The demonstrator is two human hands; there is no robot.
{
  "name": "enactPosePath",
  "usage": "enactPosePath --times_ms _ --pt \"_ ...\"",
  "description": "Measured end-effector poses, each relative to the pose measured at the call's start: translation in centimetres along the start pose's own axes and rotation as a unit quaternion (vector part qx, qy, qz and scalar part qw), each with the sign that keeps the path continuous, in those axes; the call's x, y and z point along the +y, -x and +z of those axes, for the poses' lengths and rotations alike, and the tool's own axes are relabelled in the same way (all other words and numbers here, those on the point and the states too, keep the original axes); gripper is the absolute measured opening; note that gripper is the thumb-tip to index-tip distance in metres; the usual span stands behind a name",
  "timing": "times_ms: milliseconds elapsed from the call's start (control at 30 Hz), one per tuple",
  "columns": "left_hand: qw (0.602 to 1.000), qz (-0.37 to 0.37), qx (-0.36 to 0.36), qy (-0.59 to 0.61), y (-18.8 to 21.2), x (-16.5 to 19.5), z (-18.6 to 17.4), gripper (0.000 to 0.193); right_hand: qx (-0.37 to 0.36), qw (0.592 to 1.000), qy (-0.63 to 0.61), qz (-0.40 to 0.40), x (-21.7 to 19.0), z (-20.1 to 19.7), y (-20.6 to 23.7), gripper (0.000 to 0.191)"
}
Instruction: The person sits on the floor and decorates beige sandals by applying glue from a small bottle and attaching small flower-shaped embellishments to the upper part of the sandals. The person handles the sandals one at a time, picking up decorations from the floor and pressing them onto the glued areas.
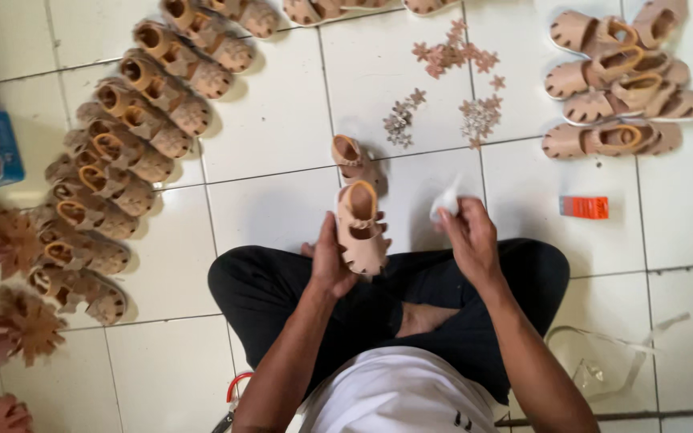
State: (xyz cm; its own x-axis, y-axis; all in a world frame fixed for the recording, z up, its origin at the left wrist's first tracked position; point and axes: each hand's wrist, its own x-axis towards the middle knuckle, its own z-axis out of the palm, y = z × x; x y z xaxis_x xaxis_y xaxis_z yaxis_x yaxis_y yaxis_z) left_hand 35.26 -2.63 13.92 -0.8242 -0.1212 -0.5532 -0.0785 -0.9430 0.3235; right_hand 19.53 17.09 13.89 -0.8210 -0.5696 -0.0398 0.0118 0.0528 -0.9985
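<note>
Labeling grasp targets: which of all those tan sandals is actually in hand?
The tan sandal gripped by the left hand over the lap; every other sandal lies on the tiled floor.

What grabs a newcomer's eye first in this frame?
Centre frame, the left hand holds a small tan sandal above the lap, while the right hand pinches a small white thing, too blurred to identify. A long curved row of matching sandals runs up the white tiled floor on the left, with flower-shaped cutouts scattered top centre.
</note>
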Motion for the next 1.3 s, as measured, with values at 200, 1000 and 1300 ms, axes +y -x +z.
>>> enactPosePath --times_ms 200,1000,1300 --pt "0.999 -0.008 0.033 -0.036 1.2 -2.5 1.5 0.072 -0.202 0.976 0.074 -0.025 -8.1 2.9 4.4 0.030" --pt "0.998 0.061 0.008 -0.025 6.5 -2.9 1.5 0.075 -0.166 0.968 0.168 -0.084 -11.5 5.9 10.5 0.033" --pt "0.992 0.096 -0.082 -0.019 6.3 0.0 1.8 0.084 -0.041 0.999 -0.003 0.007 -10.7 1.7 11.6 0.023"
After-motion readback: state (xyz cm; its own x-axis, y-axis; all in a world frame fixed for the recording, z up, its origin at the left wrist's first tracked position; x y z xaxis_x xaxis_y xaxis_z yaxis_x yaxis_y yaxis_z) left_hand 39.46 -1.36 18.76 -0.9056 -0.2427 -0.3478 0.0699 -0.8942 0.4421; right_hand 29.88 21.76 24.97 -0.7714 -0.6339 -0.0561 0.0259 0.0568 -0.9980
